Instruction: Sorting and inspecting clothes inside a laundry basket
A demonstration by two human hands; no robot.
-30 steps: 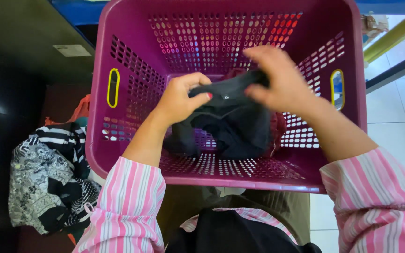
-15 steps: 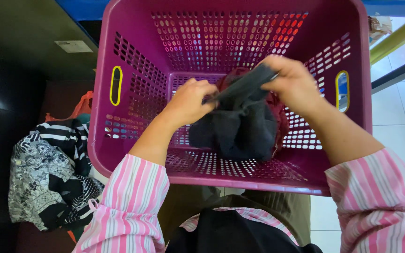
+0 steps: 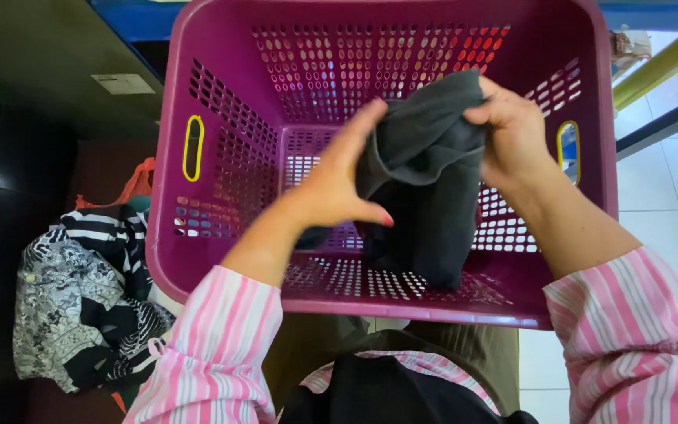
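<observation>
A magenta plastic laundry basket (image 3: 221,102) with perforated walls fills the middle of the view. Above its inside hangs a dark grey garment (image 3: 425,204), lifted off the basket floor. My right hand (image 3: 512,133) grips the garment's upper edge in a closed fist. My left hand (image 3: 339,180) has its fingers spread and touches the cloth's left side, thumb tucked underneath. Both arms wear pink and white striped sleeves.
A heap of black and white patterned clothes (image 3: 80,298) lies left of the basket, with an orange piece (image 3: 131,188) behind it. A dark surface (image 3: 33,55) lies at the upper left. White floor tiles (image 3: 668,204) show at the right.
The grey garment has been lifted higher out of the basket. My right hand rose with it, and my left hand loosened from a pinch into a spread-fingered touch.
</observation>
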